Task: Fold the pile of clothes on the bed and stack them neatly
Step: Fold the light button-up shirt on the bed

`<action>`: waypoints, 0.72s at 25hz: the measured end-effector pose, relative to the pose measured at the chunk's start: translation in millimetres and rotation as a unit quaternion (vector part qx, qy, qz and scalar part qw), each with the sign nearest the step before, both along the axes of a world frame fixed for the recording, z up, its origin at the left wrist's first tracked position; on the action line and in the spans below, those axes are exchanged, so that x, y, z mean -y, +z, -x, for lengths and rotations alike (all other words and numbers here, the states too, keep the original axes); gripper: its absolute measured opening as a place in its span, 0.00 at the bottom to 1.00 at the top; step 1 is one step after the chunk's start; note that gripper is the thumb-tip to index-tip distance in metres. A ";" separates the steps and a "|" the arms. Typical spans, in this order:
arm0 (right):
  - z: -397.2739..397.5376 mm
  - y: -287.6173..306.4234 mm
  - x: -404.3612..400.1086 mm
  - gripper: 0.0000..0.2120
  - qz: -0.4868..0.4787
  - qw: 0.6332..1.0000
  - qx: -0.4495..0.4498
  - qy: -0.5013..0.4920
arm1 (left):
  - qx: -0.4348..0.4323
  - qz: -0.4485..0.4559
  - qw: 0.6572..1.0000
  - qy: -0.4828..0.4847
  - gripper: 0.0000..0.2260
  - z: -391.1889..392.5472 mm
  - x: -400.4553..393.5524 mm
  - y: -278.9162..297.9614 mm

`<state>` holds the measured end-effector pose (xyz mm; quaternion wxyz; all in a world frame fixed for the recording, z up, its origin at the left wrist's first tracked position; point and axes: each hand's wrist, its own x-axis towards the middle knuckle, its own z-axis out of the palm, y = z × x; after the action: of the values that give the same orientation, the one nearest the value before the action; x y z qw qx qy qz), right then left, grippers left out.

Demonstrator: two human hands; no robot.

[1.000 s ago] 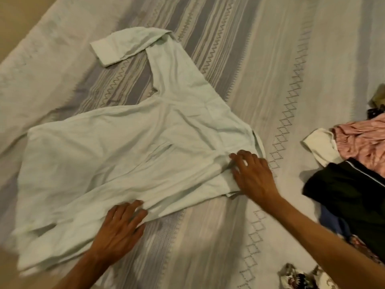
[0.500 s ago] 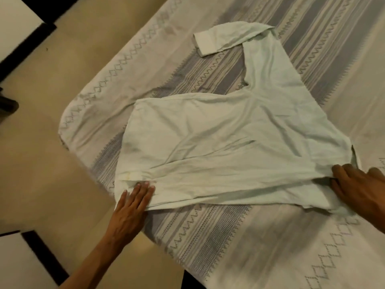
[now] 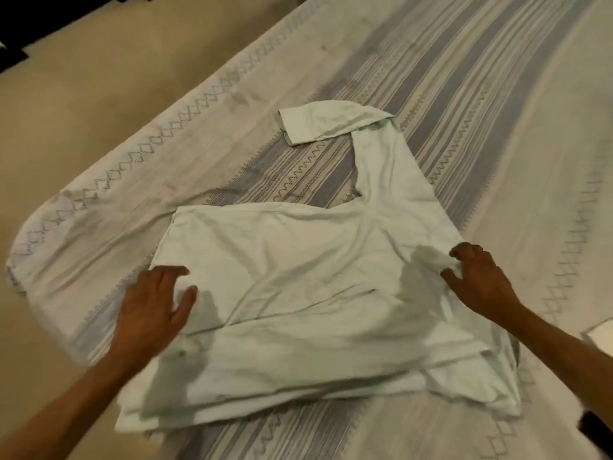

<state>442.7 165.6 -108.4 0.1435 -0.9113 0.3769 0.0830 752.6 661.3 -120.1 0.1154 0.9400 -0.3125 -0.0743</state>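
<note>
At about nine o'clock lies the tan floor point(image 3: 76, 94), running up to a dark strip along the top left corner. Beside it the bed's rounded corner shows, covered by a pale bedspread point(image 3: 464, 78) with grey stripes, zigzag lines and a border of small diamonds.

The left hand point(image 3: 151, 310) comes in from seven o'clock, its forearm crossing the bed's edge. It rests palm down on the left border of a pale mint-white long-sleeved shirt point(image 3: 298, 277), fingers loosely spread and slightly bent, the thumb apart toward the shirt's middle. It presses the cloth rather than grasping it, as far as the view shows.

The shirt lies at the centre of the bedspread, its body doubled over in layers, with stacked edges showing along the near side toward six o'clock. A crease line runs across the middle. One sleeve point(image 3: 331, 124) reaches away toward twelve o'clock and bends back to the left, its cuff lying flat on the striped cloth.

The right hand point(image 3: 477, 280) enters from four o'clock and sits on the shirt's right edge at about three o'clock. Its fingers are curled and bunch a small fold of the fabric between fingers and thumb.

At the far right edge, near four o'clock, a corner of a white cloth point(image 3: 602, 336) shows, and a dark item point(image 3: 597, 429) lies below it at five o'clock; too little shows to name either.
</note>
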 end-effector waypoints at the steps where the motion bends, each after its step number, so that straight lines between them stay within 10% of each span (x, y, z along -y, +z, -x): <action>1: -23.7 -7.0 13.9 0.21 -0.028 0.999 0.004 -0.040 | 0.003 0.001 1.000 0.006 0.20 -27.3 20.5 -5.6; 9: -145.8 -53.8 116.8 0.35 -0.058 0.968 0.001 -0.243 | -0.089 -0.040 0.994 -0.043 0.25 -183.1 115.0 -51.5; 14: -168.6 -38.3 140.1 0.13 -0.238 0.952 0.056 -0.184 | -0.151 -0.132 0.970 -0.137 0.22 -214.9 118.8 -42.0; 18: -164.9 -32.4 156.7 0.12 -0.184 0.946 0.127 -0.233 | -0.197 -0.063 0.978 -0.031 0.13 -213.6 113.0 -23.0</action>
<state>607.6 8.9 -140.8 0.3708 -0.7585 0.5359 -0.0017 966.1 548.3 -143.1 0.1124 0.9022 -0.3074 -0.2809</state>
